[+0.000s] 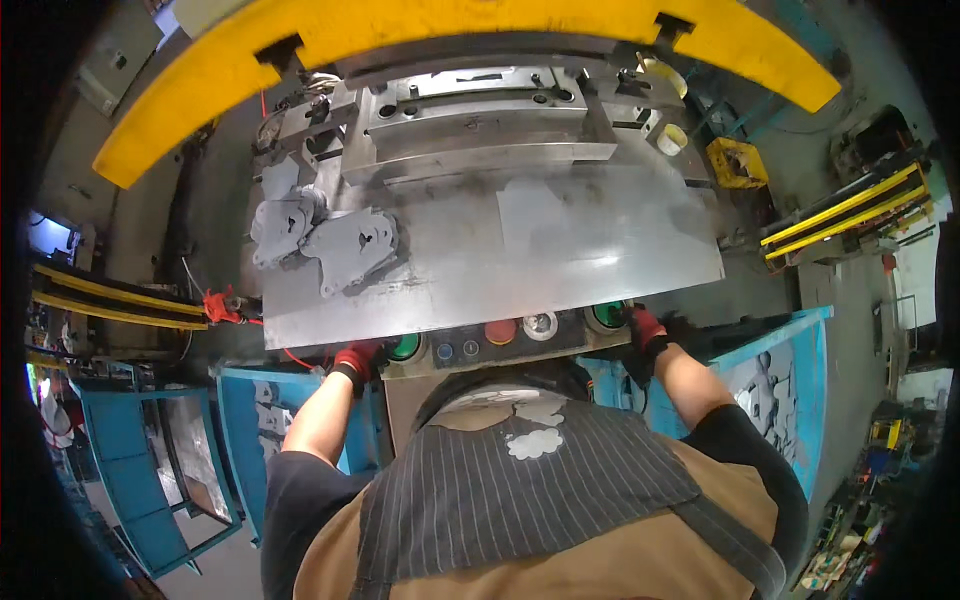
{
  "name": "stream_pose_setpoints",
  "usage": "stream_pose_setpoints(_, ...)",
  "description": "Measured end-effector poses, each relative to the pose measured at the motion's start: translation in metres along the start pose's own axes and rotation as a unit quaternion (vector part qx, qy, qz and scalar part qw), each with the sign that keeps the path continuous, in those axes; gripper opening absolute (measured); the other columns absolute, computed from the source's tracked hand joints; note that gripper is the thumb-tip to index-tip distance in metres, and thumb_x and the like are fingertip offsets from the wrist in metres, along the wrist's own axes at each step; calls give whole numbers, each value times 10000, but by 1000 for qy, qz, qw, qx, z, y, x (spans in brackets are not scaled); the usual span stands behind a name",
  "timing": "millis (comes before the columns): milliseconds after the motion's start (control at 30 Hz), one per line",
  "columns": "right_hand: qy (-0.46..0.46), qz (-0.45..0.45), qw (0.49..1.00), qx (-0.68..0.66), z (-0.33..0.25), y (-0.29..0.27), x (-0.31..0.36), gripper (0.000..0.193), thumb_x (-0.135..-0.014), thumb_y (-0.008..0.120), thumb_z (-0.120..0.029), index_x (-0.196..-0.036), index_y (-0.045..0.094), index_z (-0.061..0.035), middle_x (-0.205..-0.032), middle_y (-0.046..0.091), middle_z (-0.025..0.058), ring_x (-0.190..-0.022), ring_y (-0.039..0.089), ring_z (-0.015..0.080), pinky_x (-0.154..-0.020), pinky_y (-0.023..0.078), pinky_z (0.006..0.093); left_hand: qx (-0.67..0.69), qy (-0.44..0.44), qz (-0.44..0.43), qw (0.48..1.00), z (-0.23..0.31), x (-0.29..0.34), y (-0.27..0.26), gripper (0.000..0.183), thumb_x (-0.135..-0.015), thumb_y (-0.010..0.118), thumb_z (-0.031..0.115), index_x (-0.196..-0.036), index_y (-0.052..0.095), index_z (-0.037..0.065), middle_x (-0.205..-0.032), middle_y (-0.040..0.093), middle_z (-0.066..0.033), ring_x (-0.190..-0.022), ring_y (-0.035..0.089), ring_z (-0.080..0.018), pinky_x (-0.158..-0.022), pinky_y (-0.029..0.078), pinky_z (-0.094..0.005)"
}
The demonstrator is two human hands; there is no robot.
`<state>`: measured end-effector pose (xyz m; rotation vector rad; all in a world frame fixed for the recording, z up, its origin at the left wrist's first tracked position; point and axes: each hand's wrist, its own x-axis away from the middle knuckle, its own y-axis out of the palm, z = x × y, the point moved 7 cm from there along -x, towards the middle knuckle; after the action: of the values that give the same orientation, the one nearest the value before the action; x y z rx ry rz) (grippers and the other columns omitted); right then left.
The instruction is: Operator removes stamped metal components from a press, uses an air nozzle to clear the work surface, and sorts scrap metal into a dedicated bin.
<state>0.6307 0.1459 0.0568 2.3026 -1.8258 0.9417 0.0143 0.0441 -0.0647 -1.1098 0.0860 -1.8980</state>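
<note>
My left hand [357, 357], in a red and black glove, is at the left end of a control panel [468, 358], against a green push button [404, 347]. At the panel's right end my right hand [648, 326], gloved the same way, reaches a second green push button [608, 315]. The fingers of both hands are mostly hidden or too small to make out. Between the buttons sit a red knob [499, 331] and a silver round fitting [540, 326]. Beyond the panel, flat grey metal plates [350, 248] with cut-outs lie on the left of a steel table [470, 285].
A metal die [480, 125] stands behind the table under a yellow press beam [480, 22]. Blue bins [240, 425] with metal parts flank me on both sides. Yellow-striped posts [845, 215] stand left and right. A yellow crate [737, 163] is at the far right.
</note>
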Motion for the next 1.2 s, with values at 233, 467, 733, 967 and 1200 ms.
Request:
stream_pose_setpoints(233,-33,41,980,-190,9,2,4,258,-764,615,-158,-974,631,-9,-853,640,111,-756,606,219,-712,483,359,48,-30,62,996,11,-2,0,312,-813,552,235,-1089,566,91,-1021,567,-87,-907,557,-218,-746,464,-351)
stream_pose_setpoints(467,15,150,981,-118,32,-26,12,369,-765,653,-204,-1053,571,12,-1067,578,146,-979,555,246,-802,460,360,223,71,207,950,-8,22,6,341,-845,514,223,-1162,529,100,-996,597,-59,-820,582,-202,-687,490,-352)
stream_pose_setpoints(733,-449,154,834,282,-199,40,48,478,-719,628,-166,-1181,527,-100,-1220,484,148,-1154,418,344,-990,324,431,616,-34,419,666,-47,165,54,342,-809,607,159,-1136,531,92,-1089,564,-41,-902,544,-158,-659,492,-317)
stream_pose_setpoints(967,-495,37,717,490,-265,130,-79,395,-796,544,-234,-1187,517,-178,-1288,449,104,-1205,393,305,-1006,299,439,591,-49,481,646,-12,181,42,305,-800,614,154,-1092,547,97,-1042,557,-36,-860,545,-178,-619,502,-327)
stream_pose_setpoints(1200,-243,211,779,538,-215,29,-72,373,-761,560,-312,-1097,555,-150,-1052,555,100,-914,560,309,-747,445,460,538,11,480,693,9,186,36,281,-815,607,194,-1062,571,64,-1024,561,-57,-843,548,-168,-614,484,-302)
